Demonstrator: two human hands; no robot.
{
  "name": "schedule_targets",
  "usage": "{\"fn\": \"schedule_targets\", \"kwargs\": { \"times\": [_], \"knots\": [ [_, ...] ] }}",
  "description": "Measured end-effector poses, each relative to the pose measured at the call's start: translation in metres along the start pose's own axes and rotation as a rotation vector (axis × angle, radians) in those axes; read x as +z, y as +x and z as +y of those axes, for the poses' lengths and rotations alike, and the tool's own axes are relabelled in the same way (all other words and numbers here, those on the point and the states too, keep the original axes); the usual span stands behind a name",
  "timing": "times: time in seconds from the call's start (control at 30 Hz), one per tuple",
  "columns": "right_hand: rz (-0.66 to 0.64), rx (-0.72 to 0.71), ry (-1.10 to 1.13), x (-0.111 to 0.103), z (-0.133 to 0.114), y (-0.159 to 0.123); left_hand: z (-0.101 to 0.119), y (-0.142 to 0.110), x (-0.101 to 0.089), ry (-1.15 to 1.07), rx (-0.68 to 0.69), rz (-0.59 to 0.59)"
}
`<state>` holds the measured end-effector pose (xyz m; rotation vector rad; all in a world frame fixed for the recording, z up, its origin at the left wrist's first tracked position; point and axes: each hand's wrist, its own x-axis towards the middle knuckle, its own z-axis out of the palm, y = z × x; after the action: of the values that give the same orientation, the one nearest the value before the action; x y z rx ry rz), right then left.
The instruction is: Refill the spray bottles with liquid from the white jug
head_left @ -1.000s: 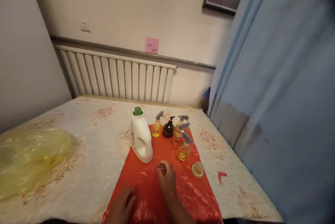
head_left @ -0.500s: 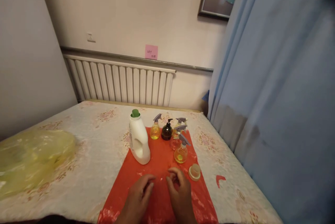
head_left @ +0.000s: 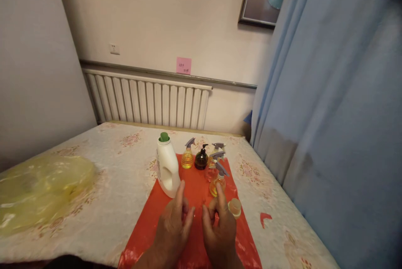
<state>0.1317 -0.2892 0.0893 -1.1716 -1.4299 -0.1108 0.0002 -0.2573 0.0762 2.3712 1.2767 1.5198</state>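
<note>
My left hand and my right hand hover side by side over a red plastic sheet. Both hold nothing; index fingers point forward and thumbs stand apart from them. Just beyond my left hand stands a white jug with a green piece in its mouth. Past my right index finger, partly hidden by it, is a spray bottle with yellow liquid. A pale cap lies right of my right hand. Farther back are another yellow spray bottle, a dark pump bottle and more spray bottles, overlapping.
A crumpled yellow plastic bag lies at the left on the flowered cloth. A red scrap is at the right. Behind stands a white radiator; a blue curtain hangs along the right side.
My left hand has come up and forward beside the right. My right hand has shifted right, and its curled fingers have opened, with the index stretched out. The bottles stay in place.
</note>
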Motion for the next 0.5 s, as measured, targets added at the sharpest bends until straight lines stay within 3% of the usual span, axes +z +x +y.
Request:
{"fn": "schedule_targets", "kwargs": {
  "times": [0.17, 0.27, 0.37, 0.5],
  "knots": [
    [-0.073, -0.095, -0.076, 0.016, 0.009, 0.011, -0.01, 0.017, 0.003, 0.239, -0.022, -0.069],
    [-0.169, -0.075, -0.155, 0.026, 0.018, 0.021, -0.02, 0.026, 0.006, 0.362, -0.166, -0.263],
    [-0.352, 0.036, -0.251, 0.035, 0.03, 0.032, -0.028, 0.036, 0.009, 0.409, -0.318, -0.494],
    [-0.574, 0.176, -0.378, 0.047, 0.049, 0.038, -0.035, 0.046, 0.013, 0.396, -0.439, -0.673]
  ]
}}
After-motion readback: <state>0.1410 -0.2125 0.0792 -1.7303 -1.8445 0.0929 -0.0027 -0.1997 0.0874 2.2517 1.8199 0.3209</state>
